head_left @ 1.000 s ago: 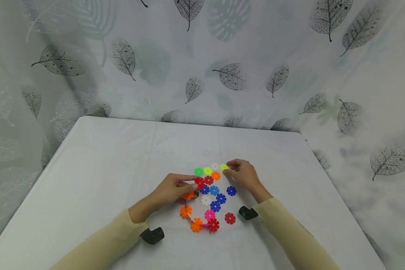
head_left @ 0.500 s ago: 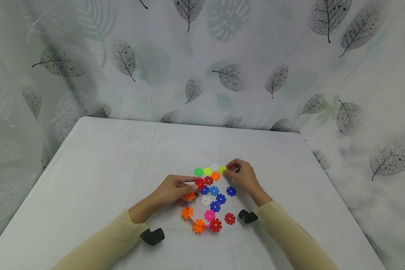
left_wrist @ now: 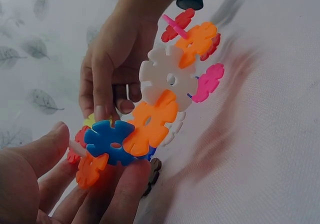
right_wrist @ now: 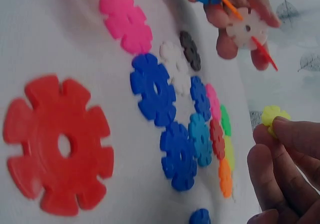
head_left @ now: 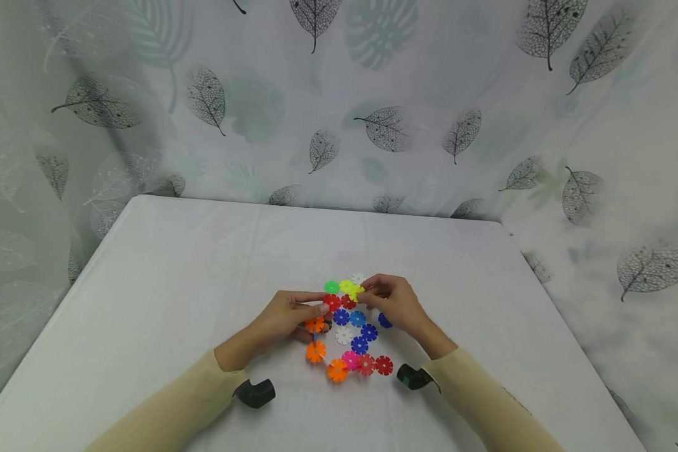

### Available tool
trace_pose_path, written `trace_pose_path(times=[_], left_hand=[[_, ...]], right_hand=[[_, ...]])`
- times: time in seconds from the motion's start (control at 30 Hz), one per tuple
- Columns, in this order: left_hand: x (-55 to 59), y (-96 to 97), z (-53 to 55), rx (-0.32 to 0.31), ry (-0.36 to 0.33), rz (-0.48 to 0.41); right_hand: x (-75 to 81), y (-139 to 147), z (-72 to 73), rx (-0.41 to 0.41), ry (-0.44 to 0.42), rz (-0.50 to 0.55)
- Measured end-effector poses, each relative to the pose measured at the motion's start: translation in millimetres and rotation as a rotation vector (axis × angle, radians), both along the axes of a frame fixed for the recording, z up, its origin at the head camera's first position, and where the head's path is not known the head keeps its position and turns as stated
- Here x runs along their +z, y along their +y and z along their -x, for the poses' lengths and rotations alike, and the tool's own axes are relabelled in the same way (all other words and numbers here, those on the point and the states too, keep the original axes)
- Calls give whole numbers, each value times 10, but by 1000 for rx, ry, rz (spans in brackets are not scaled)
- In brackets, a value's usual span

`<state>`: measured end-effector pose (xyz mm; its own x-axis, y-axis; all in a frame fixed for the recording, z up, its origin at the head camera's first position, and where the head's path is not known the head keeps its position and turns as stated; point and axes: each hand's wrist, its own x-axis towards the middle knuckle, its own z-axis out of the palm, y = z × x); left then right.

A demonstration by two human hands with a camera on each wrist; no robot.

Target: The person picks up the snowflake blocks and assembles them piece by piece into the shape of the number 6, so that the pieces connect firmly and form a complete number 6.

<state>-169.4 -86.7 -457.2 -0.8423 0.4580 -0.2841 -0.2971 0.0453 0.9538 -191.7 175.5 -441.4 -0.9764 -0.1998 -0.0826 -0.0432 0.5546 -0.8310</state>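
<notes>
My left hand (head_left: pixel 279 323) holds one end of a chain of slotted plastic flower discs between thumb and fingers. The chain has orange discs (head_left: pixel 316 352), a blue disc (left_wrist: pixel 112 141) and a white disc (left_wrist: pixel 170 79) slotted into one another. At its held end, a red disc (head_left: pixel 331 302) shows by the fingertips. Between thumb and index finger, my right hand (head_left: pixel 398 301) pinches a yellow disc (right_wrist: pixel 274 115), close to that red disc. Whether the two touch cannot be told. The chain's free end hangs in a curve toward the front.
Loose discs lie flat on the white table (head_left: pixel 192 270) below and around the hands, among them a green disc (head_left: pixel 331 287), several blue discs (head_left: pixel 369 333), a white disc (head_left: pixel 343 335) and a red disc (head_left: pixel 384 365). A leaf-patterned curtain (head_left: pixel 282 94) stands behind the table.
My right hand has moved left and slightly nearer with the yellow disc, toward the left hand. The chain's free end has swung a little to the right.
</notes>
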Motion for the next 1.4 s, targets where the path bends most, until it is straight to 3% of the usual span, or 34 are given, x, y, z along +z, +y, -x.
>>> trace_pose_path(times=[0.2, 0.47, 0.83, 1.03, 1.17, 1.4], left_hand=[[-4, -1, 12, 3, -21, -13], [12, 5, 16, 0, -27, -6], [14, 13, 7, -16, -37, -20], [26, 23, 0, -15, -25, -21], [34, 11, -8, -26, -13, -44], [10, 25, -39, -22, -8, -58]], right_hand=[[61, -42, -57, 90, 17, 21], [72, -50, -87, 130, 51, 36], [63, -86, -129, 140, 118, 34], [65, -125, -187, 117, 221, -35], [43, -157, -204, 121, 273, -24], [-17, -158, -237, 86, 229, -2]])
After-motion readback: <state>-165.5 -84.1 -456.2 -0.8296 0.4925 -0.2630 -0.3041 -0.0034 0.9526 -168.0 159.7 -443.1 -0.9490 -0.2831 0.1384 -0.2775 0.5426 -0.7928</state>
